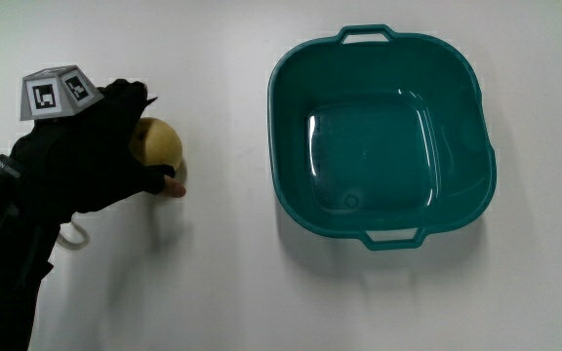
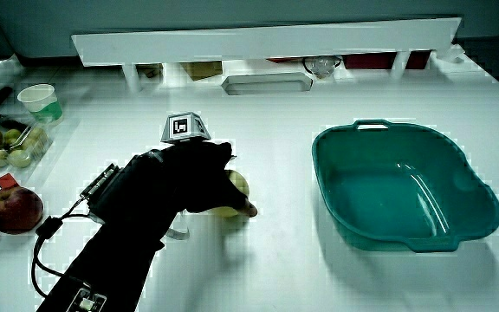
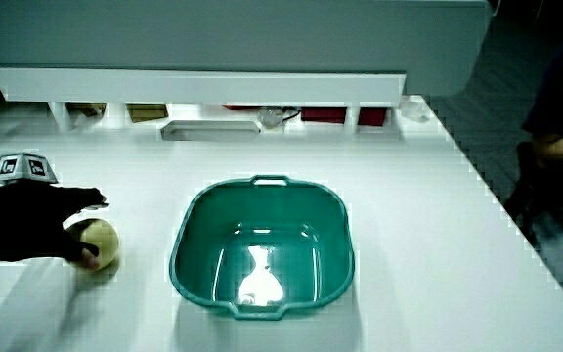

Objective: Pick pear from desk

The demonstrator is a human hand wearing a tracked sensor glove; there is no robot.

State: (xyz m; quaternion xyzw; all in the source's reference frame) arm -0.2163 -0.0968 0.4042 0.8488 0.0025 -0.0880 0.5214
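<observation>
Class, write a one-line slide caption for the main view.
Gloved hand grasping a yellow pear on the white table, beside an empty teal basin.

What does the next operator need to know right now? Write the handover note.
Hand: fingers curled around the pear, gripping it.
Pear: still down at the white table, beside the empty teal basin; both side views show the same.
Done: reach and grasp.
Left: lift the pear off the desk.
</observation>
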